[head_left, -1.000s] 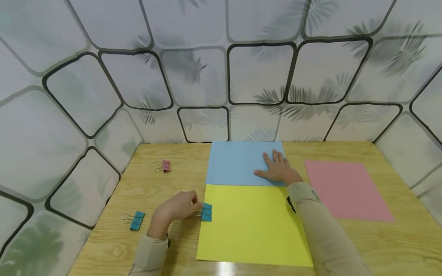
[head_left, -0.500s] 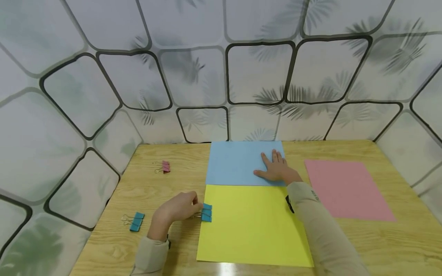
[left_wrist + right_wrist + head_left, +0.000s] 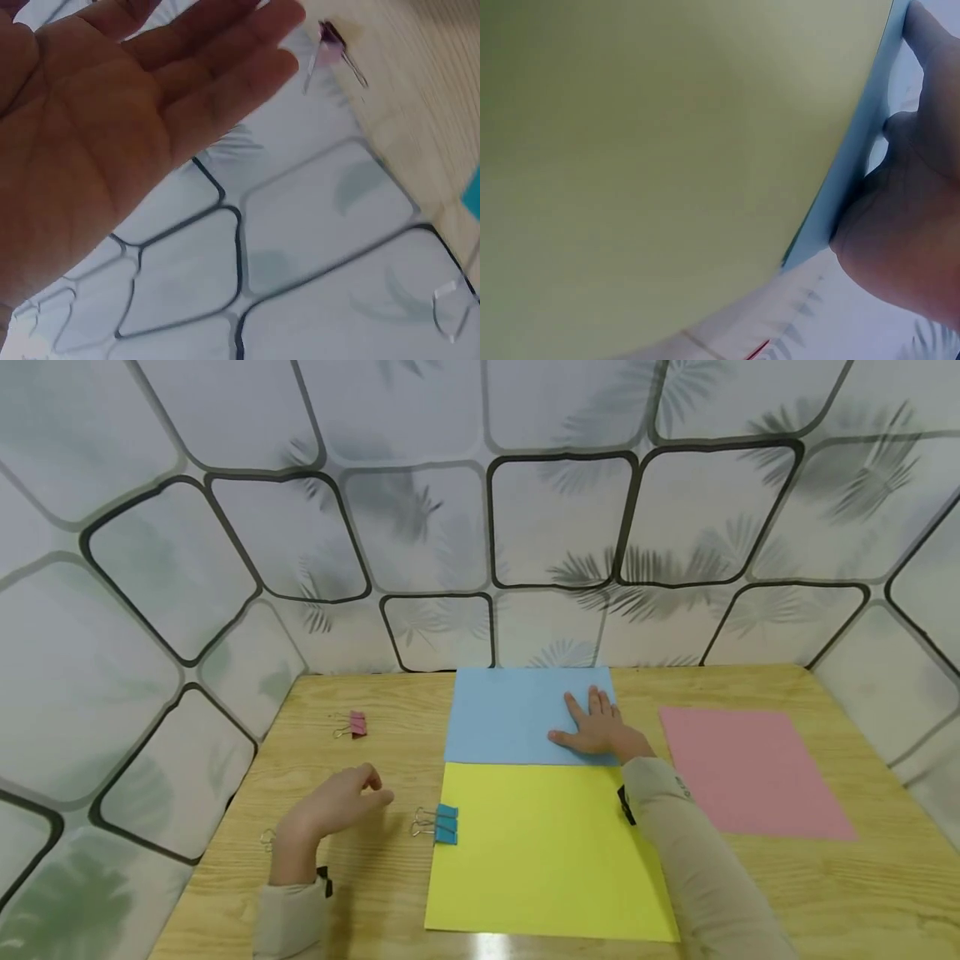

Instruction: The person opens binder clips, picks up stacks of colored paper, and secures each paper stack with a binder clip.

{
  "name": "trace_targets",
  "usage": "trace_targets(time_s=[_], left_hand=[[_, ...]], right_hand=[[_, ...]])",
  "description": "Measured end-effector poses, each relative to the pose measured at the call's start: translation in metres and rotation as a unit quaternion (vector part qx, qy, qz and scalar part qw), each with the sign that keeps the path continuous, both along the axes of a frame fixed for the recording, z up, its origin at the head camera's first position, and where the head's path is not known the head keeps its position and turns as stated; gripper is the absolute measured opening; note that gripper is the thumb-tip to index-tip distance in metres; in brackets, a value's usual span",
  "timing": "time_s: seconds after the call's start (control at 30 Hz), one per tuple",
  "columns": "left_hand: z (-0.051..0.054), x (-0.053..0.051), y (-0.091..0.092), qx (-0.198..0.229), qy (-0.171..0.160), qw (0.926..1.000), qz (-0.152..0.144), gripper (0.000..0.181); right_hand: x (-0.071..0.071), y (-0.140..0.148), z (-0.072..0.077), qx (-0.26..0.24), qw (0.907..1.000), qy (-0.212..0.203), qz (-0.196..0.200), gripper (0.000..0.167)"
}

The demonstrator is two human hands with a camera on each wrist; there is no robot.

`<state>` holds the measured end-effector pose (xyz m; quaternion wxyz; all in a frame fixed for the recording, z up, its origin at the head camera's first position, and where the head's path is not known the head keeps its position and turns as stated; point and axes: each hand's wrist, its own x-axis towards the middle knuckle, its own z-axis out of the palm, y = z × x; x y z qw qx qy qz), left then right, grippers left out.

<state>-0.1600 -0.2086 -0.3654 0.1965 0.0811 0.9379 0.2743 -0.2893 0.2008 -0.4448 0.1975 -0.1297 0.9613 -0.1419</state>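
Observation:
A teal binder clip [image 3: 446, 824] sits on the left edge of the yellow sheet [image 3: 555, 860], its wire handles pointing left. My left hand [image 3: 333, 806] is off to the left of that clip, holding nothing, its fingers relaxed in the left wrist view. Below it lies another clip, mostly hidden by the hand and wrist; only a wire handle [image 3: 267, 839] shows in the head view, and a teal corner [image 3: 472, 195] in the left wrist view. With fingers spread, my right hand [image 3: 596, 731] presses on the light blue sheet [image 3: 502, 714], which adjoins the yellow one.
A pink binder clip [image 3: 357, 724] lies at the back left of the wooden table [image 3: 405, 718]. To the right of my right forearm is a pink sheet [image 3: 757, 772]. Patterned fabric [image 3: 562, 518] hangs behind the table and along its sides.
My left hand has let go of the teal binder clip at the yellow sheet's edge and moved left, over the other clip. The right hand has stayed on the blue sheet.

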Motion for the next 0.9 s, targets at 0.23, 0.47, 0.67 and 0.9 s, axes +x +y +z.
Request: trace_targets(time_s=[0.23,0.47,0.67,0.9], left_hand=[[0.005,0.003,-0.037,-0.045,0.005,0.9979,0.045,0.045],[0.000,0.008,-0.074,-0.089,-0.035,0.9909,0.094,0.057],[-0.008,0.011,-0.088,-0.083,-0.081,0.9835,0.138,0.061],[-0.014,0.010,-0.089,-0.100,-0.074,0.9833,0.132,0.032]], right_hand=[[-0.001,0.001,0.000,-0.006,1.0000,-0.001,-0.007,0.090],[0.000,0.000,0.001,-0.011,0.9999,-0.004,-0.005,0.090],[0.001,-0.001,0.002,-0.010,0.9999,-0.005,-0.008,0.091],[0.000,0.000,0.004,-0.013,0.9999,-0.004,-0.006,0.093]])
